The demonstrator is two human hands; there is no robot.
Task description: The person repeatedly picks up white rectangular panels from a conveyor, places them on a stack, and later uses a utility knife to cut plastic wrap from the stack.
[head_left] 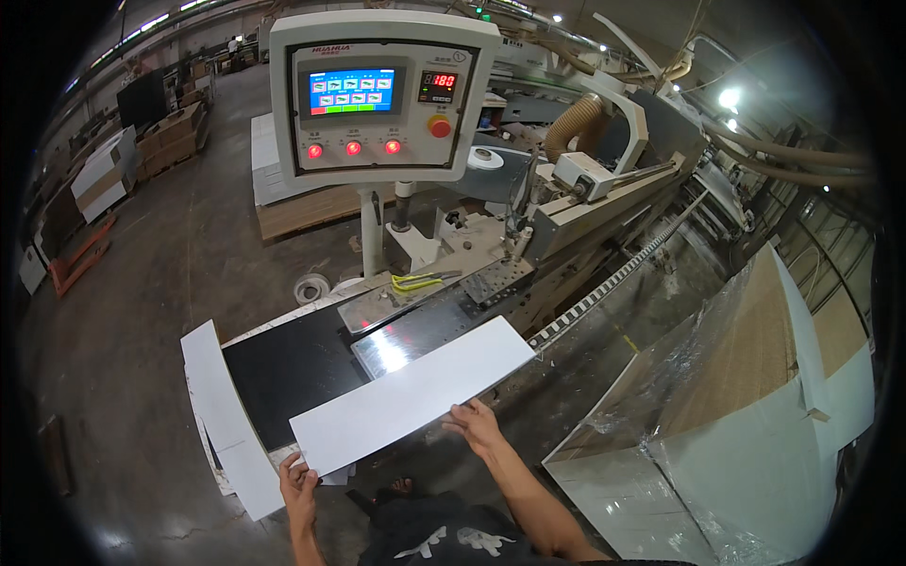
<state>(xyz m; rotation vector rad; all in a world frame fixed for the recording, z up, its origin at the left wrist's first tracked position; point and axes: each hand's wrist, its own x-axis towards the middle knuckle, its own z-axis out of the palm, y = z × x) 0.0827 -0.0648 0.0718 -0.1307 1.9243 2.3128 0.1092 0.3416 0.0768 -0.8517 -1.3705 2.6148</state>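
A long white board (411, 391) lies slantwise in front of me, its far right end over the machine's metal table near the feed track. My left hand (298, 478) grips the board's near left corner, thumb and fingers around the edge. My right hand (475, 424) holds the near long edge farther right, with fingers underneath out of sight. Beneath and beyond the board show a black table surface (288, 371) and a shiny metal plate (387, 347). Another white board (229, 424) lies across the left end of the table.
A control panel (384, 99) with a lit screen stands on a post beyond the table. Yellow-handled pliers (415, 281) rest on the metal table. The machine's feed track (618, 269) runs away to the right. Plastic-wrapped boards (727, 415) stand close at my right.
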